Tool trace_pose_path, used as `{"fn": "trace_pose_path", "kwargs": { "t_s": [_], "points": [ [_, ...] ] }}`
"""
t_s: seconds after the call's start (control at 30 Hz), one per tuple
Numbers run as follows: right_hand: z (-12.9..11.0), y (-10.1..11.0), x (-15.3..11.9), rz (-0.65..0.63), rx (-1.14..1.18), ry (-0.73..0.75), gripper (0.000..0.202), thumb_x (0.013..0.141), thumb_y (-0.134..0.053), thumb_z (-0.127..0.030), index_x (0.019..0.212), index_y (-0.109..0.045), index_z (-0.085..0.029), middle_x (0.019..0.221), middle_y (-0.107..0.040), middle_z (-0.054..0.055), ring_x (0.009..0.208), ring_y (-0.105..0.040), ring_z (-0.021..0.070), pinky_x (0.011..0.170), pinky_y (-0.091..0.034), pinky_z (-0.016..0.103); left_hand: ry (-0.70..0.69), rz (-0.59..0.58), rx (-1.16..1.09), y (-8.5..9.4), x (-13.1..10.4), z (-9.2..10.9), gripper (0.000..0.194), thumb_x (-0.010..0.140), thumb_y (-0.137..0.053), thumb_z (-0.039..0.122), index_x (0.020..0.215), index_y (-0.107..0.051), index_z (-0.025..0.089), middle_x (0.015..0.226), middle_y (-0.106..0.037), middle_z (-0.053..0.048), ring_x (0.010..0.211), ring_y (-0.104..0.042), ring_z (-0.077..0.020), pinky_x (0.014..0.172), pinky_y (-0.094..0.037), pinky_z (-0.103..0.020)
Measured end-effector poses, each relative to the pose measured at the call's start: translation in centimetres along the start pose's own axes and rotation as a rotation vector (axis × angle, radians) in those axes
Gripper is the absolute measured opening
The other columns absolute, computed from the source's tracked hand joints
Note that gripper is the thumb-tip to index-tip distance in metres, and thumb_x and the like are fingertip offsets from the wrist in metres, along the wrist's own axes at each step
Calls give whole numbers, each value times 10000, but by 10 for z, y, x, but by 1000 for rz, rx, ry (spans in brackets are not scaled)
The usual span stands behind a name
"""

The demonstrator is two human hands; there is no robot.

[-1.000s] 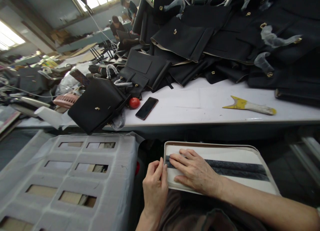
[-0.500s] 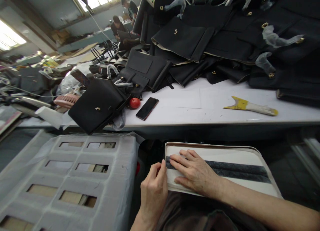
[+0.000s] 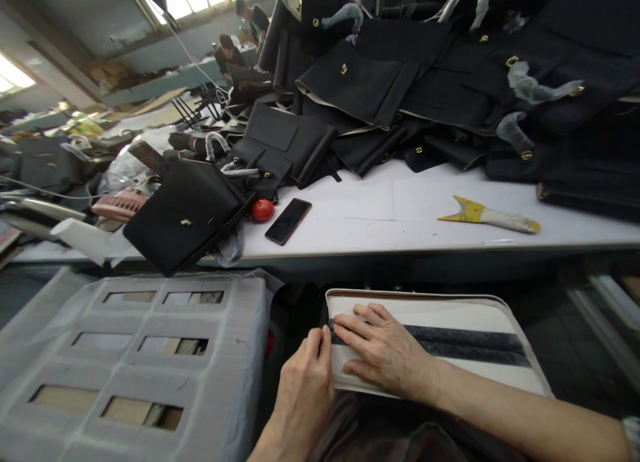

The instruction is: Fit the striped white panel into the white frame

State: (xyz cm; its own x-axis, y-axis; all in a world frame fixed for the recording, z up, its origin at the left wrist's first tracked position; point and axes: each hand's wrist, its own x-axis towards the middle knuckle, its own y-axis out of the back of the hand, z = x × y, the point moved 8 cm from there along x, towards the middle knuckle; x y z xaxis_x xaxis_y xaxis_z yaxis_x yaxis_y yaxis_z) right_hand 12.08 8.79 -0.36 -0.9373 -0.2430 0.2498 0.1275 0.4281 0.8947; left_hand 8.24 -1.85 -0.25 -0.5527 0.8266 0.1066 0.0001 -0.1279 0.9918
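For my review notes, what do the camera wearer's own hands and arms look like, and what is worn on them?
The left hand and right hand are bare, with no gloves, rings or watch visible. Both forearms are uncovered where they show. Only a bit of light greyish sleeve appears, near the right elbow.
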Motion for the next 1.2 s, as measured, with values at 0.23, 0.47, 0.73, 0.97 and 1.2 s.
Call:
{"fn": "trace_pose_path", "kwargs": {
  "t_s": [0.23,0.47,0.73,0.97,1.2],
  "points": [
    [3,-2,1,6,37,-11,510,903,-638,-420,1334,-506,-182,1372,-542,37,1202,-426,281,1035,-277,441,-100,-339,-3,-11,11,4,457,784,-420,-2,1211,-582,14,1105,-585,-168,975,-602,-271,883,-556,-414],
    [2,-6,6,-50,25,-8,473,944,-561,-398,1337,-504,-141,1386,-517,80,1215,-409,304,1037,-274,460,-116,-432,-39,-17,20,6,333,929,-334,96,1047,-645,118,1037,-565,-127,931,-568,-267,827,-544,-458],
    [22,14,9,71,497,-163,256,905,-591,-243,1149,-669,-238,1181,-659,2,1098,-495,220,1008,-348,396,-27,-370,-304,-7,37,-15,284,968,-375,164,852,-635,157,896,-561,-68,736,-607,-172,668,-494,-290],
    [64,22,-6,452,1398,-682,202,785,-656,-268,909,-760,-149,860,-709,56,766,-590,165,719,-445,291,-117,-180,-432,-12,49,-35,201,978,-452,288,808,-528,212,848,-569,-10,774,-601,-159,692,-478,-282],
    [126,109,-145,1097,1064,-863,284,812,-707,-429,898,-734,-159,839,-708,64,779,-618,164,743,-475,282,-607,21,-274,11,65,19,353,874,-449,101,1150,-566,288,1212,-600,-44,1070,-604,-210,844,-535,-350]
  ]
}}
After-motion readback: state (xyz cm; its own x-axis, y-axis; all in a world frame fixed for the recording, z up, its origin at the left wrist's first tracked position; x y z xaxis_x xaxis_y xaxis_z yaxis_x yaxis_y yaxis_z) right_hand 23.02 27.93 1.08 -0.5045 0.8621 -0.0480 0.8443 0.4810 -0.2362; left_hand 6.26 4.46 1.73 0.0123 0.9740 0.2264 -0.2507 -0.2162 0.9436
